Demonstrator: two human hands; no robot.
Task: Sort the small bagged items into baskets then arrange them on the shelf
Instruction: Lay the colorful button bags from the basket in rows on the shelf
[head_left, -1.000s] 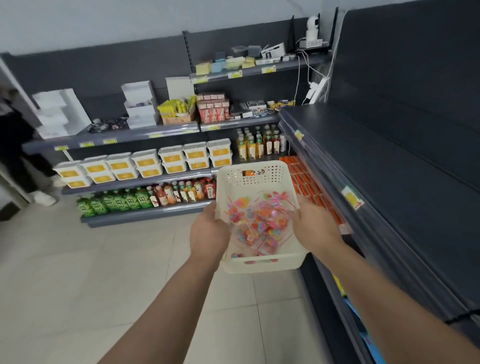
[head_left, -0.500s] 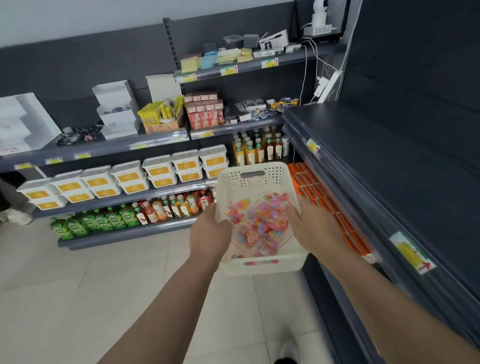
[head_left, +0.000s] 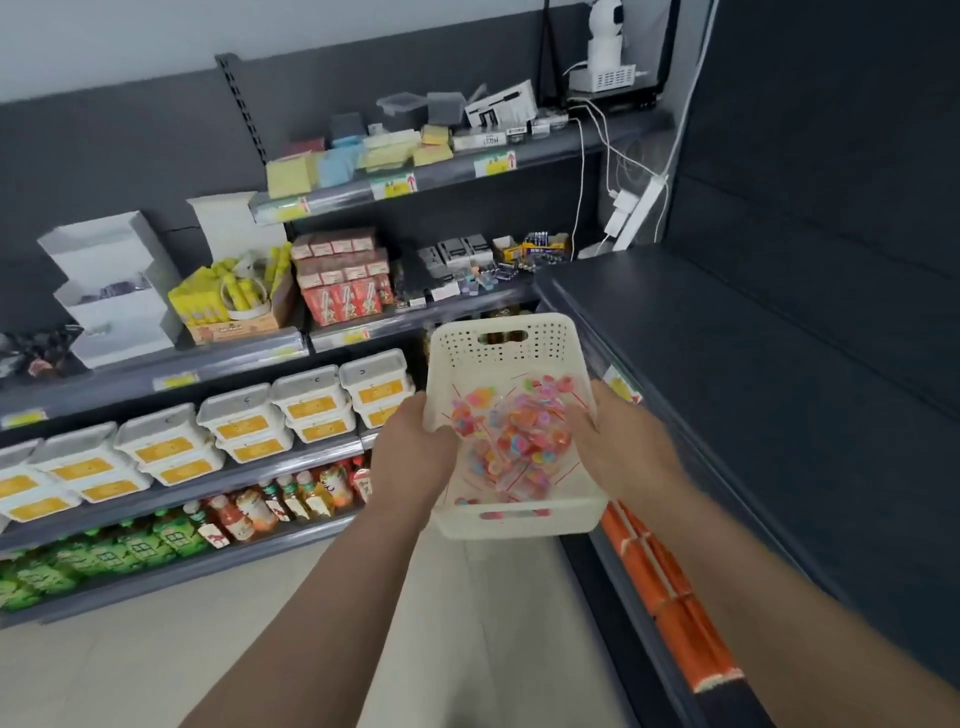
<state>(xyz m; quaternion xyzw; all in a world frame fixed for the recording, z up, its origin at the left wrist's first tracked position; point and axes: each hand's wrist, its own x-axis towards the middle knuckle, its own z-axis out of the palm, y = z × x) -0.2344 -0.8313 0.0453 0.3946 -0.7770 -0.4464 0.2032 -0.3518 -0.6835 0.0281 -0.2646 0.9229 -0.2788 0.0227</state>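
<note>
Forearms: both came in from the bottom edge, cut off there by the frame.
Left hand (head_left: 413, 452): gripped the left wall of the basket (head_left: 519, 526), with the thumb curled at the rim. The other fingers were hidden behind and under the wall.
Right hand (head_left: 618, 441): gripped the right wall, with the thumb side over the rim. Its fingers were out of sight outside the basket, and its outline was blurred.
Basket: cream, perforated, with a handle slot at each end. It was held in the air between both hands, above the floor and just beside the front edge of the dark shelf (head_left: 727, 364) on the right.
Bagged items (head_left: 514, 436): clear bags of small pink, orange and blue pieces lay heaped in the basket. Single bags could not be told apart.
Below the dark shelf: a row of orange packs (head_left: 665, 577), partly covered by the shelf edge.
Far shelving, low: green packs (head_left: 104, 556) and bottles (head_left: 291, 499).
Next tier: white tubs (head_left: 311, 400) with yellow labels, stacked two high, the rightmost ones hidden behind the left hand and basket.
Higher: an open carton of yellow packs (head_left: 228, 301), red cartons (head_left: 343, 296) and white boxes (head_left: 109, 280). Label print was unreadable.
Top shelf: pastel pads (head_left: 337, 161) and a white camera (head_left: 605, 21) cut off by the top edge.
</note>
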